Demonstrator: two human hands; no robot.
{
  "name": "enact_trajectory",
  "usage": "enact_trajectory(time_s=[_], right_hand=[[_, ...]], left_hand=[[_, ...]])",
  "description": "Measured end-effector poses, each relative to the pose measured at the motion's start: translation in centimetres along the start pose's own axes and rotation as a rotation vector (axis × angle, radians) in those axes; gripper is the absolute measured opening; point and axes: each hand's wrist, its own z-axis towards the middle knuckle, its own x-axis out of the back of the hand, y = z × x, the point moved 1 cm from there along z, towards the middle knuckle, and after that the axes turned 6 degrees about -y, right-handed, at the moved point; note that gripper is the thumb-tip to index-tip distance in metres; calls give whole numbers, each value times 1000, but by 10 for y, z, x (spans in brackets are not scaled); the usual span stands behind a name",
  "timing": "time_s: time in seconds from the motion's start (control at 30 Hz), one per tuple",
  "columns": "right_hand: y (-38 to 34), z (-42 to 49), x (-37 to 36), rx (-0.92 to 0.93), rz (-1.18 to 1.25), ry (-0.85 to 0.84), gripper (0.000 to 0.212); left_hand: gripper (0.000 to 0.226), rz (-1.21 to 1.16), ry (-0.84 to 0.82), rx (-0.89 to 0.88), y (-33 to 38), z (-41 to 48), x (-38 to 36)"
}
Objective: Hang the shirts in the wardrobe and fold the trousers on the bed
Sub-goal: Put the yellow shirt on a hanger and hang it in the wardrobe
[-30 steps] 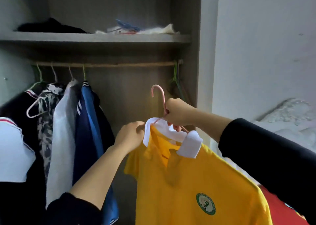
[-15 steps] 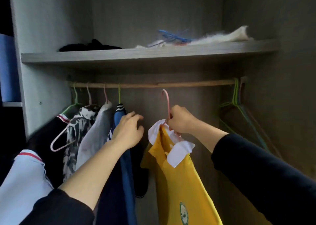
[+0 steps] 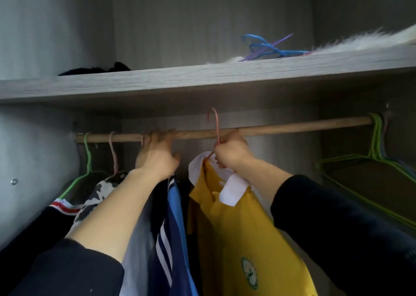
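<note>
Yellow shirt [image 3: 243, 239], smooth cloth with a white collar and a round green badge, hangs from a thin pink hanger [image 3: 216, 124] inside the wardrobe. We grip the hanger's neck in our right hand [image 3: 231, 151], fingers curled tight, its curved hook raised above the round wooden rail [image 3: 292, 126]. Our left hand [image 3: 157, 153] curls its fingers over that rail, above a blue striped garment [image 3: 175, 217].

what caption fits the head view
Right hand holds pink hanger with yellow shirt at the rail; left hand grips it.
</note>
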Motion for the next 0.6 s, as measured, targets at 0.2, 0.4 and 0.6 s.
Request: enact_trajectory(time_s=[0.2, 0.4, 0.6], right_hand=[[6, 21, -32, -80, 75, -43, 22], [16, 17, -54, -52, -87, -65, 16], [22, 15, -49, 53, -217, -119, 19]], left_hand=[[71, 144, 115, -71, -12, 12, -11], [74, 132, 139, -65, -14, 12, -15], [75, 119, 88, -53, -8, 9, -10]])
